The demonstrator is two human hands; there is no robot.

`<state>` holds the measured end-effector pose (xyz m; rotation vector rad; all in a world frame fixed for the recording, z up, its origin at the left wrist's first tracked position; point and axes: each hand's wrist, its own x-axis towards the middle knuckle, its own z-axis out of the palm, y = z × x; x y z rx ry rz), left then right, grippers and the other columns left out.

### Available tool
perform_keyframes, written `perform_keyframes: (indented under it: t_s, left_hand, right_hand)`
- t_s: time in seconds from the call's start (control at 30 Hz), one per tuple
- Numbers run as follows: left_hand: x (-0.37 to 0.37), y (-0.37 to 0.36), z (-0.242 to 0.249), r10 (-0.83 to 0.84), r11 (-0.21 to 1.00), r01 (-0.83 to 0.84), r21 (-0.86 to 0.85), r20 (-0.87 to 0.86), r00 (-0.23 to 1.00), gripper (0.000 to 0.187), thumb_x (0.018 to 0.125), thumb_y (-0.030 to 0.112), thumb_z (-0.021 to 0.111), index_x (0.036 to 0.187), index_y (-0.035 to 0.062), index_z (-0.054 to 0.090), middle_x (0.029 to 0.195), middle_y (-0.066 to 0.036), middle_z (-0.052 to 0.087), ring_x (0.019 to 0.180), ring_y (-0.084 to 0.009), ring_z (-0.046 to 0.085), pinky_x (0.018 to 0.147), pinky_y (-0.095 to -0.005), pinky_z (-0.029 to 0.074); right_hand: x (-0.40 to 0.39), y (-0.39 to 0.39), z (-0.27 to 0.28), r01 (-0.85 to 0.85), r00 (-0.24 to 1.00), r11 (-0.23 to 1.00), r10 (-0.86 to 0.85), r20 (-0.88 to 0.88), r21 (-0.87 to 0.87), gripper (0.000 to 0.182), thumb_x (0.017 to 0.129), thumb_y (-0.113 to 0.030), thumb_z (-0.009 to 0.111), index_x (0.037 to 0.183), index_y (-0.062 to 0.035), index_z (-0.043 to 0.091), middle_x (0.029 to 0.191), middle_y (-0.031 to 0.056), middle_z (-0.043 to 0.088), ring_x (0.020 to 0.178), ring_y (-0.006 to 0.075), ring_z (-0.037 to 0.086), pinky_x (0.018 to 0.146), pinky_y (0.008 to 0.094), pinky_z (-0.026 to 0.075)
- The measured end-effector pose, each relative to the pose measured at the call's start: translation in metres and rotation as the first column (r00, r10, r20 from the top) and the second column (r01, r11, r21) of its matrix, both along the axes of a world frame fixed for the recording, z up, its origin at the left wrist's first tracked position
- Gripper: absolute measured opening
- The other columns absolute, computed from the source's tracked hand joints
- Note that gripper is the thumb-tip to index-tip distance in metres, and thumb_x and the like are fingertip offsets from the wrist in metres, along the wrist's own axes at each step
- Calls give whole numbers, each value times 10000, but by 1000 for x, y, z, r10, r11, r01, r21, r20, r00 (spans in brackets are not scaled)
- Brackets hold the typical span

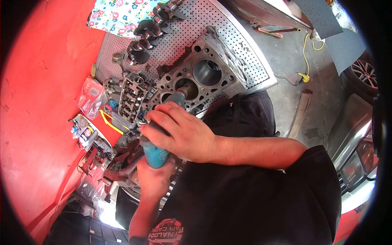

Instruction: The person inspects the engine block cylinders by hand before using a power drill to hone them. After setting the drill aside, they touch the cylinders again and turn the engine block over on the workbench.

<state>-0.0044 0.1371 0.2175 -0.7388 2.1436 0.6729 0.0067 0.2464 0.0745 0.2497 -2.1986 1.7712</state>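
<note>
My left hand (156,177) is closed round the lower end of a teal and dark power tool (155,155). Across the tool's upper body lies my right hand (183,132), its fingers wrapped over it. The tool's front end points into the middle bore of a metal engine block (168,81); whatever is fitted on its tip is mostly hidden inside. Beside it is a larger open bore (207,72). A cylinder head with valve parts (131,98) stands left of the block.
A crankshaft (147,34) and floral cloth (118,16) lie on the perforated metal bench (255,65). Pistons (117,58), plastic bags (90,96) and bottles (86,132) are at the left, near a red surface (36,102). A yellow cord (305,57) runs over the floor, near vehicles at right.
</note>
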Motion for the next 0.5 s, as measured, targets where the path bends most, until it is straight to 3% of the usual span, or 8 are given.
perform_keyframes:
  t_s: [0.07,0.3,0.5]
  left_hand:
    - [-2,0,-9,-4,1000,4,4,8,1000,101,831,30,663,911,-31,661,742,-7,645,639,-82,592,563,-279,460]
    - [-1,-4,-39,-96,995,96,15,-41,995,86,821,45,649,837,-34,619,649,-17,603,577,-78,548,519,-293,438]
    - [-7,1,-53,-47,998,47,40,-12,999,113,809,53,648,837,-52,616,632,-29,600,566,-97,552,523,-318,453]
  right_hand:
    - [-1,0,-5,13,1000,1000,-12,29,-15,498,789,-127,683,1277,-86,592,1242,150,590,1145,375,611,989,484,551]
    - [1,5,-21,-9,995,1000,11,94,-19,535,799,-94,678,1316,-39,550,1297,181,586,1214,407,591,1072,526,503]
    - [5,0,-34,-9,990,996,-4,144,92,491,856,-167,625,1327,-45,558,1328,181,576,1274,385,571,1143,527,443]
